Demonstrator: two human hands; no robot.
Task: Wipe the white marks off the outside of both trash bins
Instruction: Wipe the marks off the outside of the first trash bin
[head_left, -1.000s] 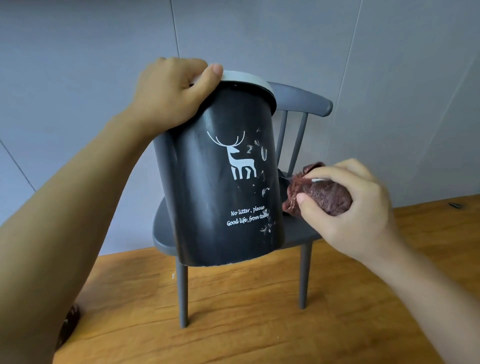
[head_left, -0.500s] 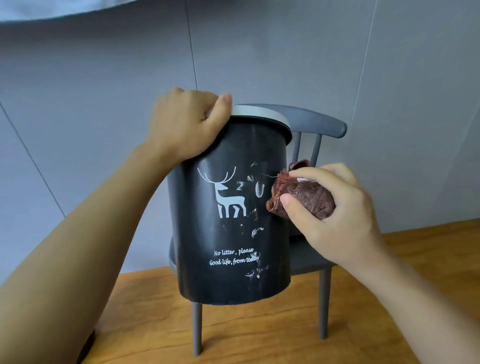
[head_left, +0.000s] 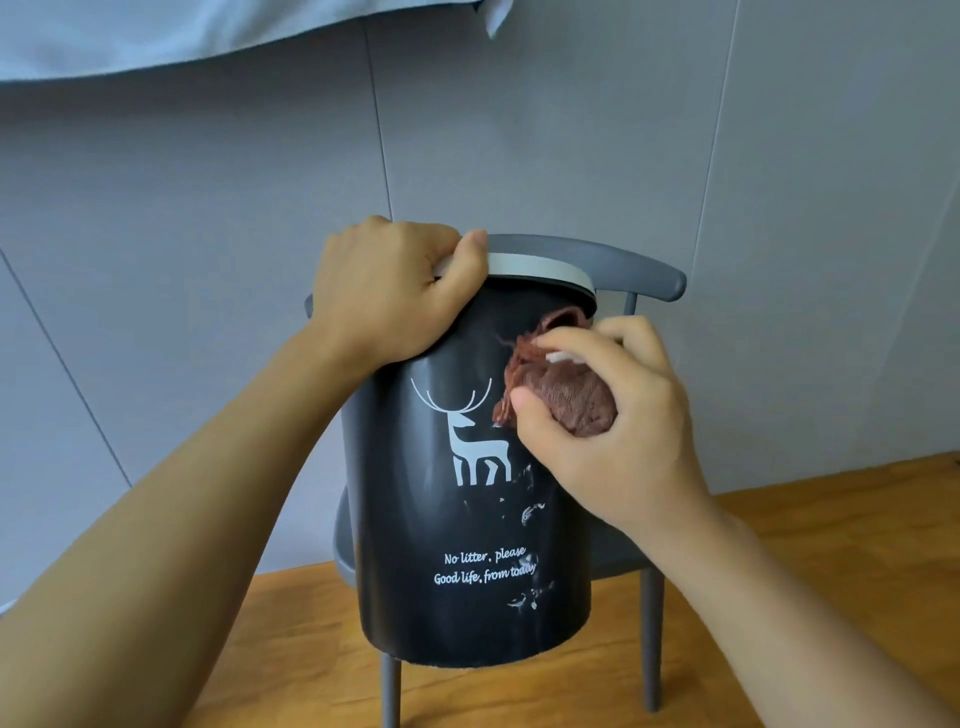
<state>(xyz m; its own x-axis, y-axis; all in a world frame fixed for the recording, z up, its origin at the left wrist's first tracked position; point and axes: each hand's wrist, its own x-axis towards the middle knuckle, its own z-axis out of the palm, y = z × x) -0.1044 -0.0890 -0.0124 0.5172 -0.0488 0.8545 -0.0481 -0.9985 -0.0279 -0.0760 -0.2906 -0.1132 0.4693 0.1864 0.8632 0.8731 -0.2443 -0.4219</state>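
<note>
A black trash bin (head_left: 415, 519) with a white deer print, white lettering and a grey rim is held up in front of a chair. My left hand (head_left: 395, 291) grips its rim at the top left. My right hand (head_left: 608, 431) holds a bunched brown cloth (head_left: 566, 395) and presses it against the bin's upper right side, beside the deer's antlers. White smudge marks (head_left: 530, 512) show below the cloth, and more marks (head_left: 530, 597) sit near the lettering at the bottom. Only one bin is in view.
A small grey chair (head_left: 649, 275) stands behind and under the bin on a wooden floor (head_left: 805, 545). A grey panelled wall (head_left: 519, 130) rises behind. Pale blue fabric (head_left: 156, 31) hangs at the top left.
My right hand has carried the cloth from beside the bin onto its upper right side and further up. The marks next to the antlers are now covered by the cloth. The view tilted upward.
</note>
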